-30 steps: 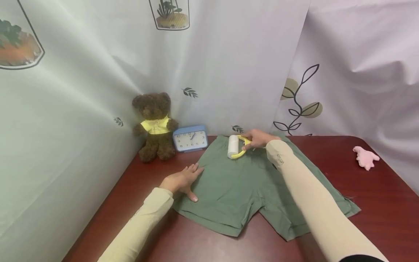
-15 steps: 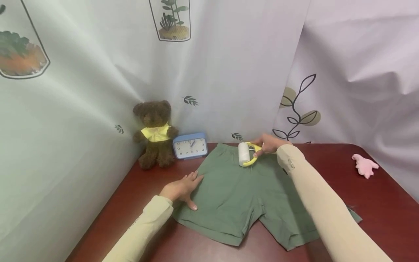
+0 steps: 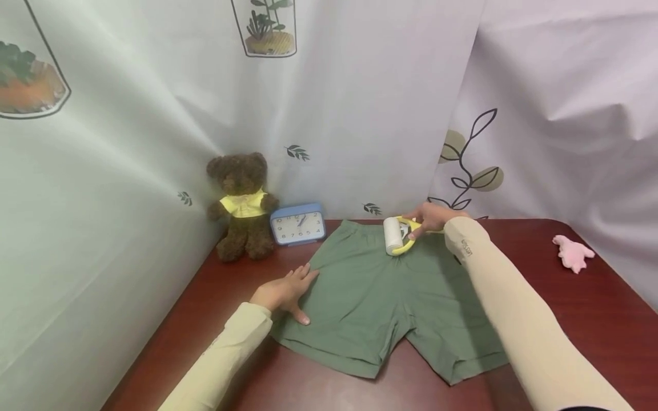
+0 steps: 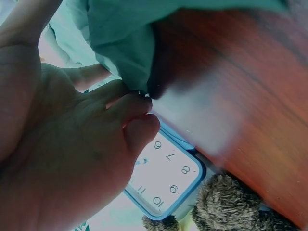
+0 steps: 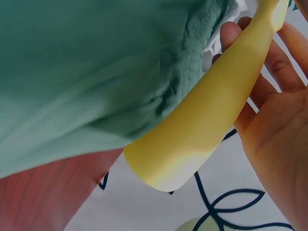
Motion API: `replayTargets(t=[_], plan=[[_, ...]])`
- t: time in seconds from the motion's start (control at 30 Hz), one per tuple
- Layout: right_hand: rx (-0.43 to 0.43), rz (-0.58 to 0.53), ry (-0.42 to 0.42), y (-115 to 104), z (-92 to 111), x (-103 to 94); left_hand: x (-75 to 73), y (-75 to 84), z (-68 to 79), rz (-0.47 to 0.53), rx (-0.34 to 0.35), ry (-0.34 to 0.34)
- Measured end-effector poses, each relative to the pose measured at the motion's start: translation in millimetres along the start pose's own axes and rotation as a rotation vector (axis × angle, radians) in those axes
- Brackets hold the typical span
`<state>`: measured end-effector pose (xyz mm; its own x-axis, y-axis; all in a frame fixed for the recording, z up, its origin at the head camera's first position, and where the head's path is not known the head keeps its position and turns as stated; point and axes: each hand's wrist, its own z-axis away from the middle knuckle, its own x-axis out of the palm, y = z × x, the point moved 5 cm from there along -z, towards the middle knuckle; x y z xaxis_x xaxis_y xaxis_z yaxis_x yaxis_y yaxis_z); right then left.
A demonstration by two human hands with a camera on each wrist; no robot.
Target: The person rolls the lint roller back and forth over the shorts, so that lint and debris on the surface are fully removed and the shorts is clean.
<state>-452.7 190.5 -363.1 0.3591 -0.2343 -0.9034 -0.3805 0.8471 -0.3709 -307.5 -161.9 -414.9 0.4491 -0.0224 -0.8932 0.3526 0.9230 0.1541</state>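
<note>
Green shorts (image 3: 354,291) lie spread on the table, waistband at the far side. My left hand (image 3: 285,294) rests on their left edge with the fingers spread and the thumb apart. In the left wrist view, that hand's fingers (image 4: 137,130) touch the edge of the green cloth. My right hand (image 3: 434,218) grips a lint roller by its yellow handle (image 5: 202,106). Its white roll (image 3: 393,236) is at the waistband near the middle. The long handle points back toward the right wrist, and the forearm covers part of the right leg of the shorts.
A brown teddy bear (image 3: 241,205) in a yellow top sits at the back left. Beside it stands a blue alarm clock (image 3: 298,224). A small pink toy (image 3: 572,254) lies at the right on the dark red table (image 3: 205,319). Patterned curtains (image 3: 360,114) hang behind.
My right hand has moved the lint roller to the right along the waistband. The left hand stays on the left edge of the shorts. The head view has shifted slightly.
</note>
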Motion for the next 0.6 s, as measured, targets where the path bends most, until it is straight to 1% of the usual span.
replayTargets(t=[0.13, 0.3, 0.47, 0.6], plan=[[0.041, -0.008, -0.003, 7, 5, -3.6, -1.4, 0.0, 0.8, -0.008, 0.001, 0.004], [0.059, -0.028, -0.011, 14, 10, -9.9, -5.0, -2.8, 3.9, -0.014, -0.008, -0.001], [0.050, -0.006, 0.013, 20, 14, -14.7, -5.2, -2.6, 3.5, -0.018, 0.000, 0.004], [0.032, -0.003, 0.015, 30, 21, -14.4, -2.5, 0.7, 0.8, -0.012, 0.013, 0.001]])
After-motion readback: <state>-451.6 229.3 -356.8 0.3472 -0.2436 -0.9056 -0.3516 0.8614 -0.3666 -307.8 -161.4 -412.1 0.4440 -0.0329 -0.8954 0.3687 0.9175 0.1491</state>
